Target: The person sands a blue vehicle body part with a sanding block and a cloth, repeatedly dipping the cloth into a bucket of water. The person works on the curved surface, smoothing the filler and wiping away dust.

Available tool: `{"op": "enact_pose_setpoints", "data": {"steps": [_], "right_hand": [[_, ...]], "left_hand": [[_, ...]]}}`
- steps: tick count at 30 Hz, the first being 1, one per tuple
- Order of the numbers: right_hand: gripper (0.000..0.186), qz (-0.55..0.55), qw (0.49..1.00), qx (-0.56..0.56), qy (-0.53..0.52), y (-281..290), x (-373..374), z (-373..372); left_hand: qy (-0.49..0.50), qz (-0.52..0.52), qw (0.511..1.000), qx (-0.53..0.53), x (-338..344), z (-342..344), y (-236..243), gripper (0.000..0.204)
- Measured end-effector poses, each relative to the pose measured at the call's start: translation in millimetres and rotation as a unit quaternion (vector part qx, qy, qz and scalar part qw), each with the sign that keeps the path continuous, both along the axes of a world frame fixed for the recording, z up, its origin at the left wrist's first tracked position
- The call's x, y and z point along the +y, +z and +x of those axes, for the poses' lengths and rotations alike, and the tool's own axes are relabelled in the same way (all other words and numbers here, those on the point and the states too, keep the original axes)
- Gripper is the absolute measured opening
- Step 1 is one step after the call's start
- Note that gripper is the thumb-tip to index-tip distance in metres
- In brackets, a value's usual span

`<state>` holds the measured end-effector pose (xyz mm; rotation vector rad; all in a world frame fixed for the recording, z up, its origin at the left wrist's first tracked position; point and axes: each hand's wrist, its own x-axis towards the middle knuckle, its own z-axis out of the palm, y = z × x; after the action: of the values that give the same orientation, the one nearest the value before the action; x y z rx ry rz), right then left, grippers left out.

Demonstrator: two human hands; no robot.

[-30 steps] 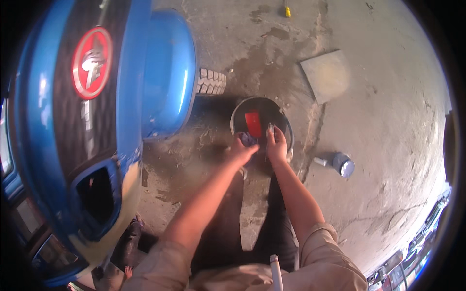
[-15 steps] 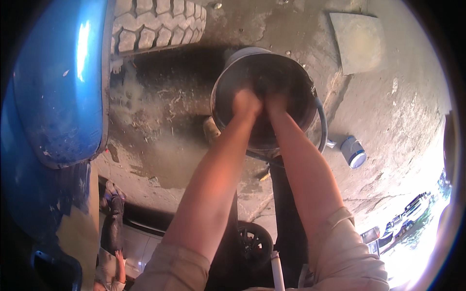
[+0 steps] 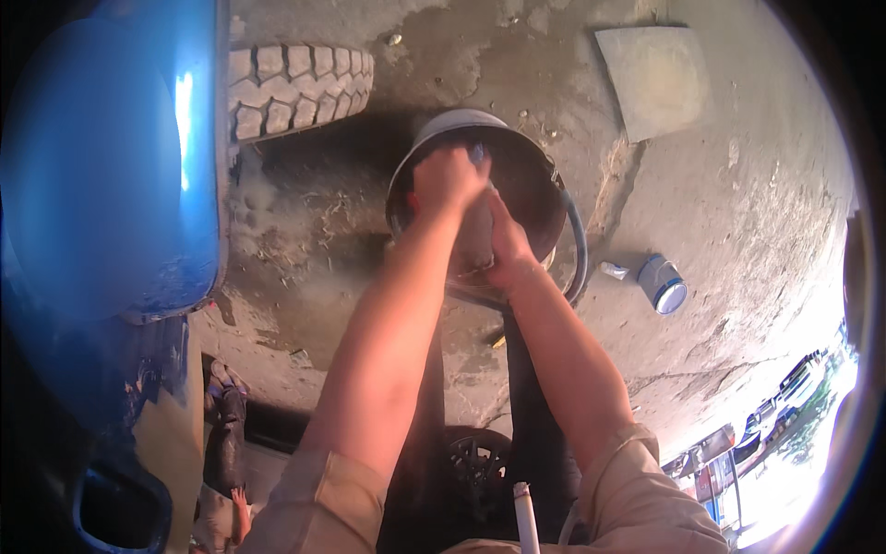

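Note:
A dark-lined bucket [image 3: 461, 119] stands on the floor in front of me. Over its opening, my left hand [image 3: 450, 180] is closed, with a small bluish bit showing by its fingertips; what it grips is mostly hidden. My right hand [image 3: 506, 235] is beside and slightly nearer, its fingers pressed along a greyish, flat, elongated piece [image 3: 476, 238] between the two hands. I cannot tell whether that piece is cloth or something stiffer. Blur softens both hands.
A blue painted vehicle panel [image 3: 198, 175] and a treaded tire [image 3: 305, 88] are at left. A hose [image 3: 580, 235] curves round the bucket's right side. Farther right are a can [image 3: 663, 283] and a flat square board [image 3: 655, 78]. Another person's leg [image 3: 231, 439] shows lower left.
Both hands have risen from deep inside the bucket to above its opening. The greyish piece now shows between them. The view has shifted slightly.

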<state>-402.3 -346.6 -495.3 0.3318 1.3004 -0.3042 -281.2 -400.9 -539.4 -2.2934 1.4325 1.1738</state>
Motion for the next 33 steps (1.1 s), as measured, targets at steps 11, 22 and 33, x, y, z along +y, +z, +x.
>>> {"op": "enact_pose_setpoints", "data": {"steps": [11, 22, 33], "right_hand": [[0.062, -0.067, 0.976, 0.206, -0.012, -2, 3, -11], [0.063, -0.116, 0.949, 0.235, 0.177, -24, 12, 2], [0.062, -0.120, 0.968, 0.166, 0.148, -183, 53, -107]], "left_hand": [[0.190, -0.141, 0.971, 0.022, 58, 2, -27, 0.069], [0.226, -0.084, 0.921, 0.305, 97, 9, 4, 0.064], [0.210, -0.346, 0.701, 0.587, 60, -97, 205, 0.027]]}}
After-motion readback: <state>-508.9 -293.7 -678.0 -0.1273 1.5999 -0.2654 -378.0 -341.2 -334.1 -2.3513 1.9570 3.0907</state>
